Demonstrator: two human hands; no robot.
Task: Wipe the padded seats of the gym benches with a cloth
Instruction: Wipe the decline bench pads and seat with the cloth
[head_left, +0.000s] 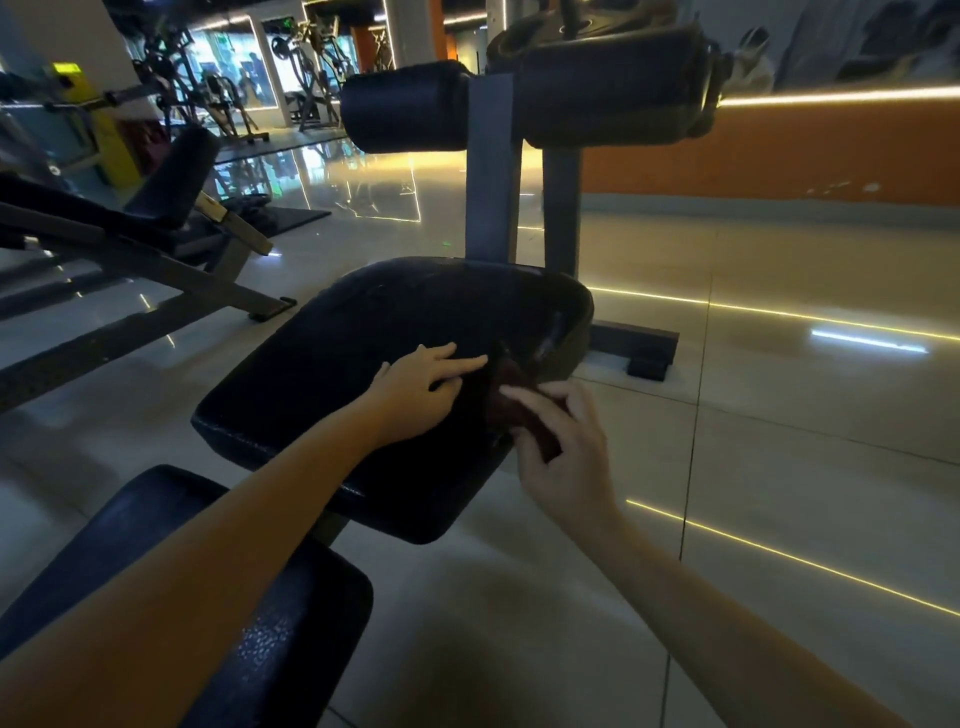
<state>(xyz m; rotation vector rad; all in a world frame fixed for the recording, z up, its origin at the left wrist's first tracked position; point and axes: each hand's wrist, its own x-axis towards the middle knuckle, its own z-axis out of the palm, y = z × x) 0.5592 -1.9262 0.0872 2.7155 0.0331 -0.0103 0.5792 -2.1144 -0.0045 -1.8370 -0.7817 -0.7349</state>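
A black padded seat (363, 364) of a gym bench fills the middle of the view. A dark red cloth (511, 402) lies on its right edge. My right hand (561, 452) pinches the cloth from the right side, fingers curled around it. On the seat just left of the cloth rests my left hand (421, 392), its fingers stretched out and touching the cloth's edge. A second black pad (291, 634) of the same bench sits nearer to me, partly under my left forearm.
Two black roller pads (410, 106) on a grey upright post (491, 182) stand behind the seat. Another bench (130, 223) stands at the left. Glossy tiled floor (779, 415) spreads to the right, up to an orange wall (779, 150).
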